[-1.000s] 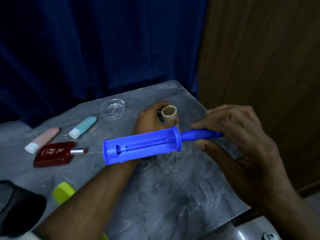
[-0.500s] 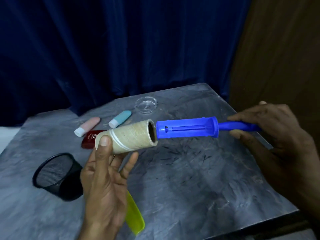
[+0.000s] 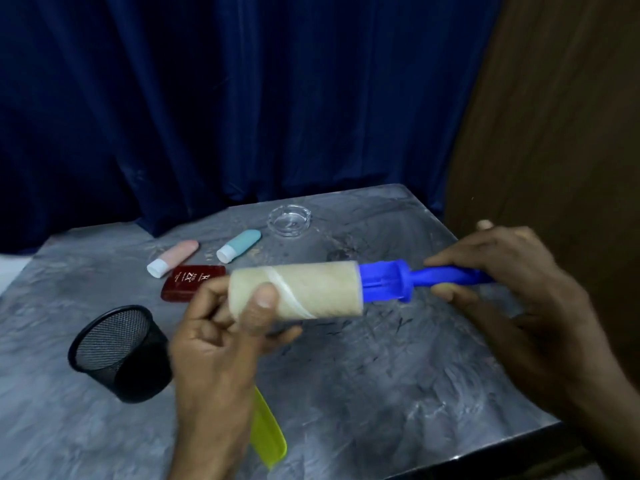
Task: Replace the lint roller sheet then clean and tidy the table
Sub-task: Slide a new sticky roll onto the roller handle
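A beige lint roll [image 3: 311, 289] sits most of the way over the blue lint roller [image 3: 394, 280], held level above the grey table [image 3: 381, 375]. My left hand [image 3: 225, 327] grips the roll's left end, thumb on top. My right hand [image 3: 512, 292] holds the roller's blue handle. Only a short stretch of the blue core shows between the roll and the handle collar.
A black mesh cup [image 3: 117, 355] stands at the left. A red flat bottle [image 3: 188, 282], a pink tube [image 3: 173, 258], a teal tube [image 3: 239, 244] and a clear glass dish [image 3: 289, 220] lie behind. A yellow-green plastic piece [image 3: 268, 434] lies under my left forearm. Blue curtain behind, wooden wall at the right.
A second ago the blue core was bare. My left hand brought the beige roll to its tip and has now slid it rightward over most of the core.
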